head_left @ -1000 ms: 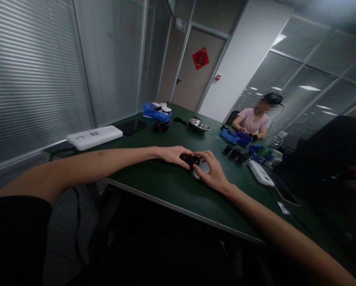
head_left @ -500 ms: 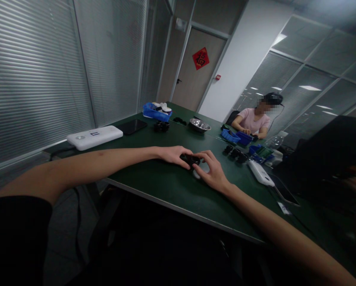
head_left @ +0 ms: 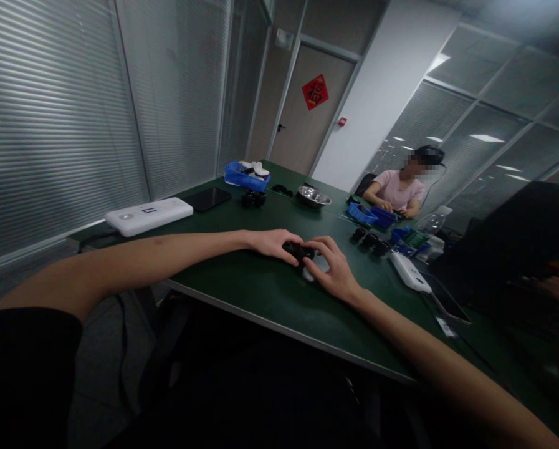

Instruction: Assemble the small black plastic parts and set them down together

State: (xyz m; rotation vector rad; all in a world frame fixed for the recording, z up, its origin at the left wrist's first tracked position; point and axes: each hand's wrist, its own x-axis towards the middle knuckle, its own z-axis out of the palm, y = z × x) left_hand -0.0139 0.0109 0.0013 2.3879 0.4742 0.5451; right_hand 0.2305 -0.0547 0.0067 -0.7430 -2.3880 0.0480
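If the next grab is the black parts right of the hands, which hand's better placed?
Right, I'd judge. The right hand is nearer those black parts; the left hand sits farther away. Both hands are on the black piece, so the left would probably have to steady it alone.

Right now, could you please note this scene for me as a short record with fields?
Left hand: left hand gripping a dark object
Right hand: right hand with thumb and finger at the object's right end
Under right hand: pale item, too blurred to identify
Surface: green table
Farther back: blue basket, metal bowl
Across: seated person in pink top
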